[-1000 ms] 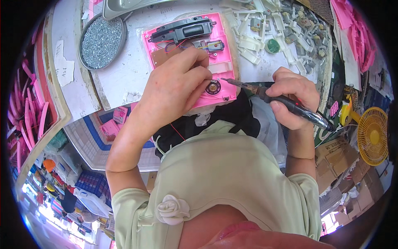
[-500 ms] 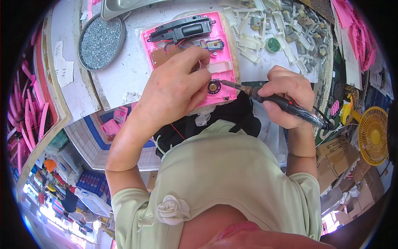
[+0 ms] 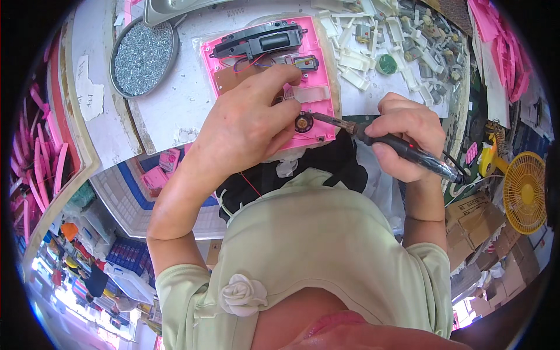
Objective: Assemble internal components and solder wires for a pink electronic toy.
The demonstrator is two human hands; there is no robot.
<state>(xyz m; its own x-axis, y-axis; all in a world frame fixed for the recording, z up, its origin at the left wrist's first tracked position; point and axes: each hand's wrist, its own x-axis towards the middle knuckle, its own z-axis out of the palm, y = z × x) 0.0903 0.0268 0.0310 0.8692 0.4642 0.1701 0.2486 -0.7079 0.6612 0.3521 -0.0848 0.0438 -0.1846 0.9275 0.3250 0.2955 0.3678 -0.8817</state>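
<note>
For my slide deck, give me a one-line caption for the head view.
Left hand steadies a pink casing while the right hand holds a soldering iron.
</note>
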